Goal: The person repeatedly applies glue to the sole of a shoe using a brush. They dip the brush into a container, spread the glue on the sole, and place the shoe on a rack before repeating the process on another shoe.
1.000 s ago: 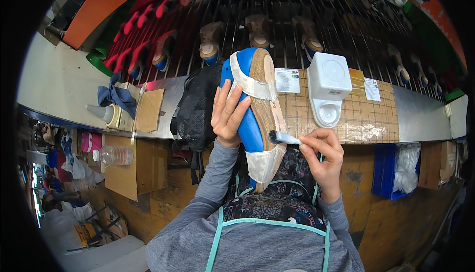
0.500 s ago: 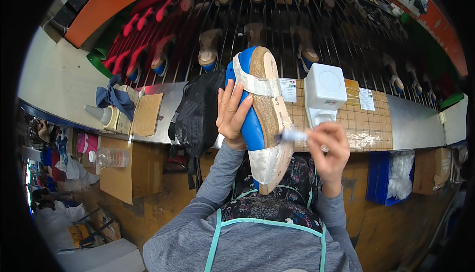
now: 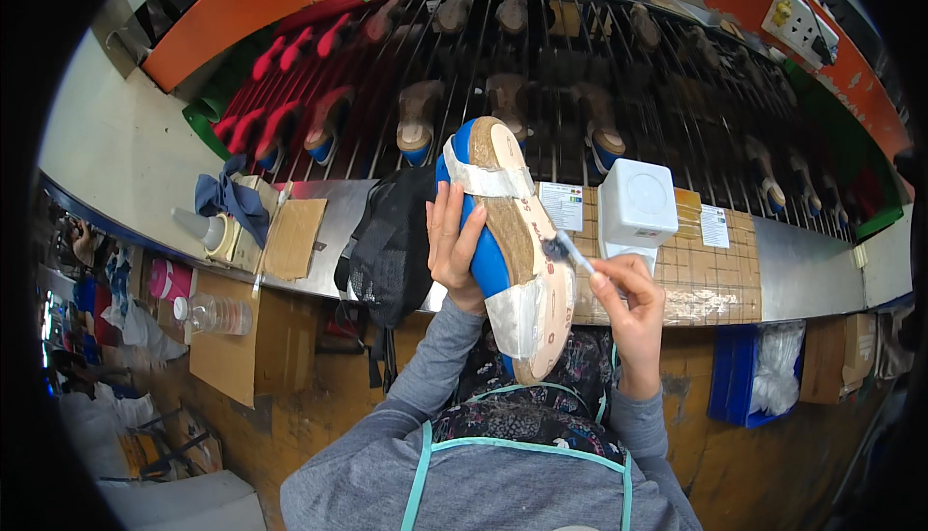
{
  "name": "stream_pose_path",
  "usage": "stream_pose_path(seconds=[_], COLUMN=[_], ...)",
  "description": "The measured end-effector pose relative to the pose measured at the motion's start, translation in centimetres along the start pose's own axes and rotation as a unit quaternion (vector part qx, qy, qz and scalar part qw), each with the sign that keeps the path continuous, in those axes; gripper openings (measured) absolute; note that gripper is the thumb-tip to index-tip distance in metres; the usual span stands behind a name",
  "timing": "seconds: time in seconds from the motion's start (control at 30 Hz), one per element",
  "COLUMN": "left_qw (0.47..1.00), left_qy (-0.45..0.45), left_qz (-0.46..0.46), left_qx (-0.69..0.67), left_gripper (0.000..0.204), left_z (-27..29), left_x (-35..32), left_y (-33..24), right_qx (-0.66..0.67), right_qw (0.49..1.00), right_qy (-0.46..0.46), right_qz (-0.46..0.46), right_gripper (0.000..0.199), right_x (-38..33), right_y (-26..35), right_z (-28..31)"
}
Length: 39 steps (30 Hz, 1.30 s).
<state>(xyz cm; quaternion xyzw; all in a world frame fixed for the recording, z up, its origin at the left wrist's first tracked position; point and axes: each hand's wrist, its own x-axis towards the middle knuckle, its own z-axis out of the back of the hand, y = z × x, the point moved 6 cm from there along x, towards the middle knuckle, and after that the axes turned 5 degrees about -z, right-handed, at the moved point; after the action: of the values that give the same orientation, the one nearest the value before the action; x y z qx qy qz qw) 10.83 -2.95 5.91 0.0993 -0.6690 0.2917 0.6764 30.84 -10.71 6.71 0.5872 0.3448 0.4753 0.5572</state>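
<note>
My left hand [image 3: 456, 246] grips a half-made sandal [image 3: 555, 314] by its blue side, fingers spread along it. The sandal is on a blue shoe last [image 3: 491, 262], tilted, with its bottom turned toward me. Brown cork runs along it, and two whitish straps fold over onto the pale bottom. My right hand [image 3: 630, 314] pinches the light handle of a small brush [image 3: 574, 253]. The brush's dark bristles touch the middle of the bottom, at the right of the cork.
A white lidded container [image 3: 638, 198] stands behind my right hand on taped cardboard [image 3: 710, 270]. A black mesh bag [image 3: 391, 251] lies left of the sandal. Beyond the bench, a rack of metal rods [image 3: 464, 57] carries several shoe parts. A blue crate [image 3: 739, 386] is below right.
The right hand has moved slightly left and down, bringing the brush from beside the lower strap onto the middle of the bottom. The sandal sits a little lower in view.
</note>
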Motion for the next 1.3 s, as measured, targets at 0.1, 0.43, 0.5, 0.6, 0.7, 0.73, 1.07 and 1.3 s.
stream_pose_path(seconds=[0.1, 0.43, 0.5, 0.6, 0.7, 0.73, 1.07, 1.3], left_qw=[0.999, 0.997, 0.997, 0.996, 0.996, 0.996, 0.992, 0.991], left_qy=[0.020, 0.049, 0.054, 0.056, 0.055, 0.054, 0.082, 0.090], left_qz=[0.010, 0.039, 0.039, 0.041, 0.040, 0.040, 0.058, 0.077], left_qx=[0.026, 0.041, 0.047, 0.050, 0.052, 0.051, 0.071, 0.058], left_gripper=[0.042, 0.046, 0.047, 0.047, 0.047, 0.047, 0.053, 0.058], left_z=[0.1, -0.4, -0.3, -0.3, -0.1, 0.0, 0.1, 0.2], left_x=[-0.3, -1.1, -1.1, -1.0, -0.7, -0.6, -0.2, 0.3], left_y=[0.5, 1.4, 1.4, 1.5, 1.5, 1.5, 2.2, 2.0], right_qx=[0.048, -0.021, -0.051, -0.113, -0.190, -0.203, -0.202, -0.197], right_qw=[0.998, 0.999, 0.997, 0.989, 0.969, 0.964, 0.969, 0.965], right_qy=[0.037, -0.029, -0.044, -0.072, -0.098, -0.100, -0.050, -0.049], right_qz=[-0.036, 0.019, 0.034, 0.068, 0.122, 0.137, 0.136, 0.165], right_gripper=[0.016, 0.016, 0.016, 0.017, 0.020, 0.020, 0.022, 0.022], right_x=[-2.0, -3.2, -2.7, -1.9, -1.5, -1.5, -2.8, -4.3], right_y=[-0.1, 0.7, 1.0, 1.6, 2.3, 2.4, 2.2, 2.7], right_z=[0.1, -0.8, -0.9, -0.9, -0.9, -0.9, -0.3, 0.0])
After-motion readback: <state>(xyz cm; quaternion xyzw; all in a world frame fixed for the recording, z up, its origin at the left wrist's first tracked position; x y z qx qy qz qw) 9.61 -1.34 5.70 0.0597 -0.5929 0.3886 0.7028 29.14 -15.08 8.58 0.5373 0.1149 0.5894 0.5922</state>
